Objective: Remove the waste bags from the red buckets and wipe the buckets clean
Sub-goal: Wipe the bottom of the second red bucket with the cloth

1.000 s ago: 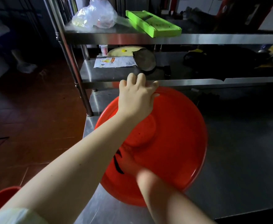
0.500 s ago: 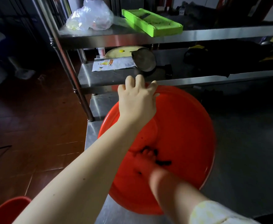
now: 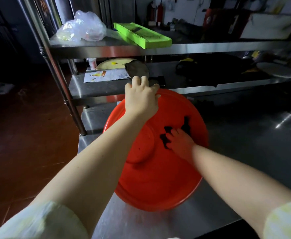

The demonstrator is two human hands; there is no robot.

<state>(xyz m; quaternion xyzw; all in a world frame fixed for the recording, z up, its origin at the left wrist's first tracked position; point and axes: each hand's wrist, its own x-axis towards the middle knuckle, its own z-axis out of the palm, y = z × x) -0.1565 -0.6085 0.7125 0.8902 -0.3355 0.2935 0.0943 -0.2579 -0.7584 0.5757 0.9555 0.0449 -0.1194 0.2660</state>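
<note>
A large red bucket [image 3: 158, 178] lies tilted on the steel table [image 3: 244, 152], its inside facing me. My left hand [image 3: 141, 99] grips its far rim at the top and holds it steady. My right hand [image 3: 181, 140] is inside the bucket, pressed flat on a dark cloth [image 3: 167, 135] against the right inner wall. Bits of the cloth stick out around my fingers. No waste bag shows in this bucket.
A steel rack rises behind the bucket. Its top shelf holds a clear plastic bag [image 3: 82, 26] and a green tray [image 3: 141, 35]; the lower shelf [image 3: 96, 87] holds paper, a round board and dark items. Red tile floor [image 3: 20, 144] lies left.
My right hand with the cloth has swept from the lower left of the bucket's inside up to the right wall. My left hand has stayed on the rim.
</note>
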